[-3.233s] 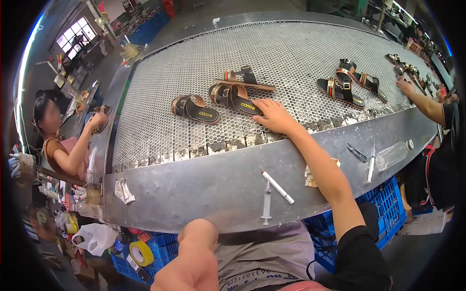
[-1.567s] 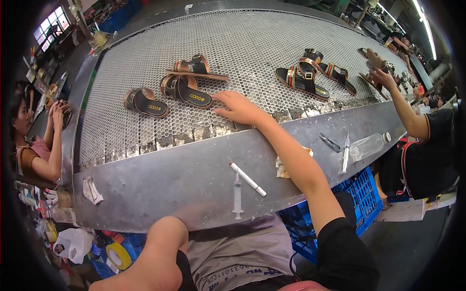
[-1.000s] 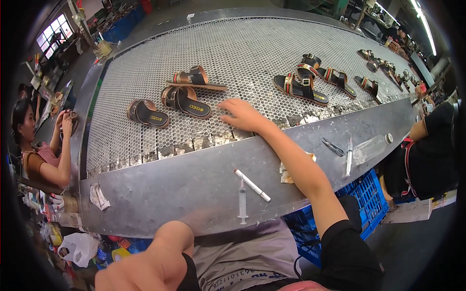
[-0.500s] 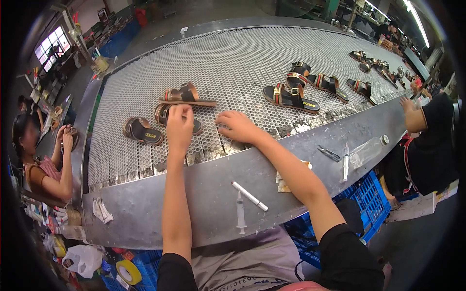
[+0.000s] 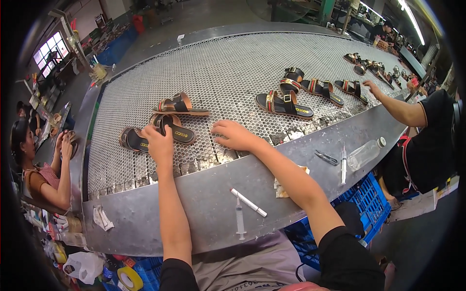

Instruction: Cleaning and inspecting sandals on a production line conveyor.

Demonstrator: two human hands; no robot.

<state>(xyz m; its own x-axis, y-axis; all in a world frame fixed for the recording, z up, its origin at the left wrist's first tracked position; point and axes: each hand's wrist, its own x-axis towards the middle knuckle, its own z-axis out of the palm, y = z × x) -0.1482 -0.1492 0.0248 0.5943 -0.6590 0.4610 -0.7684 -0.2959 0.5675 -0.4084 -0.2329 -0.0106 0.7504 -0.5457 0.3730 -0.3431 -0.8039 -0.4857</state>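
Left hand at the sandals, right hand beside them

The hands are apart. The left spans the near-left black sandal and the middle sandal; whether it grips either, I cannot tell. The right, loosely spread, holds nothing visible. A third sandal lies behind. Mesh stretches beyond and separates the right hand from another sandal cluster. The smooth metal border edges the near side, bearing a syringe and marker. Half a second ago, the left hand covered the middle sandal's front; it has shifted leftward.
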